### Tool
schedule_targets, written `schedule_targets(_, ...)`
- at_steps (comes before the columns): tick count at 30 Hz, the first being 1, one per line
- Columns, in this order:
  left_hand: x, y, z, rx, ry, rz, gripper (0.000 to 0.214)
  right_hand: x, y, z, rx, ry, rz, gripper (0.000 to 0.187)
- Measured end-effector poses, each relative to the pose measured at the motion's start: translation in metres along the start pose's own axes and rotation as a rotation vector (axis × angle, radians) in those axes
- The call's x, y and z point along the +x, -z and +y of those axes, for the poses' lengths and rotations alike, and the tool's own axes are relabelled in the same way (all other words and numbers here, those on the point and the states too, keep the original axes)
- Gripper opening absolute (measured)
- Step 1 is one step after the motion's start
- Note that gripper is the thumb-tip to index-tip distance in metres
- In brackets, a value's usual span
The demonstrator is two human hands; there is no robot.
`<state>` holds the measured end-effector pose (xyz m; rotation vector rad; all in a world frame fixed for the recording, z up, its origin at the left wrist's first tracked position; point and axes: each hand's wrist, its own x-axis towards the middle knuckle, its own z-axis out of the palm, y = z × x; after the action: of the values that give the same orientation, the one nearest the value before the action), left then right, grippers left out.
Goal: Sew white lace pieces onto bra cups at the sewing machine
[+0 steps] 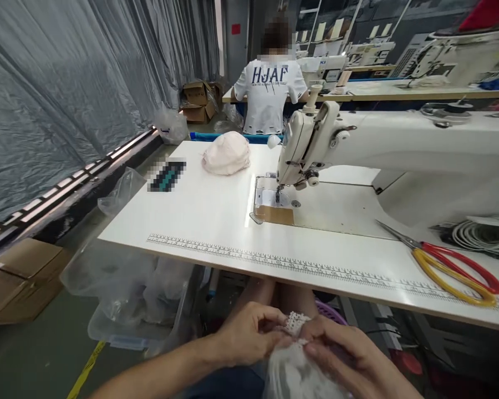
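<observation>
Below the table's front edge, my left hand [247, 332] and my right hand [349, 357] are both closed on a piece of white lace fabric [295, 354] held over my lap. The fingertips of both hands pinch its scalloped top edge. The rest of the fabric hangs down between my wrists. A white sewing machine [357, 149] stands on the white table [216, 216] in front of me, its needle at the middle of the table.
Red and yellow handled scissors [449, 263] lie at the table's right front, next to coiled grey cable [486, 233]. A pink fabric bundle [227, 154] sits at the far edge. Clear plastic bags and a bin [128, 288] stand left. A person in a white shirt [270, 94] works ahead.
</observation>
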<state>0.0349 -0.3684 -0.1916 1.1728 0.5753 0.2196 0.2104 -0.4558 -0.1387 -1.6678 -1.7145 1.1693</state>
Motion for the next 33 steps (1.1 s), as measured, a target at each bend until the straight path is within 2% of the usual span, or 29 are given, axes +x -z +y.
schedule_targets(5, -0.004, 0.002, -0.003, -0.119, 0.018, -0.138, 0.017, 0.0, -0.013, 0.02, 0.235, -0.159, -0.002, 0.031)
schedule_targets(8, -0.005, 0.003, 0.0, -0.11, 0.017, -0.191, 0.019, -0.001, -0.014, 0.023, 0.276, -0.181, -0.031, 0.04)
schedule_targets(10, -0.007, 0.002, 0.003, -0.099, 0.01, -0.227, 0.021, 0.001, -0.012, 0.022, 0.294, -0.183, -0.072, 0.037)
schedule_targets(15, -0.013, 0.008, 0.007, 0.117, -0.05, -0.276, 0.036, 0.006, -0.014, 0.021, 0.415, -0.218, -0.087, 0.033)
schedule_targets(19, -0.019, 0.012, 0.005, 0.252, -0.055, -0.181, 0.052, 0.006, -0.02, 0.025, 0.464, -0.239, -0.063, 0.034)
schedule_targets(25, -0.015, 0.006, 0.008, 0.376, 0.101, 0.04, 0.035, 0.006, -0.022, 0.03, 0.46, -0.22, -0.067, 0.03)
schedule_targets(29, -0.01, 0.006, 0.016, 0.362, 0.127, 0.046, 0.028, 0.005, -0.016, 0.033, 0.303, -0.213, -0.07, 0.029)
schedule_targets(33, -0.009, 0.012, 0.027, 0.409, 0.089, -0.036, 0.026, 0.009, -0.011, 0.032, 0.158, -0.09, -0.086, 0.02)
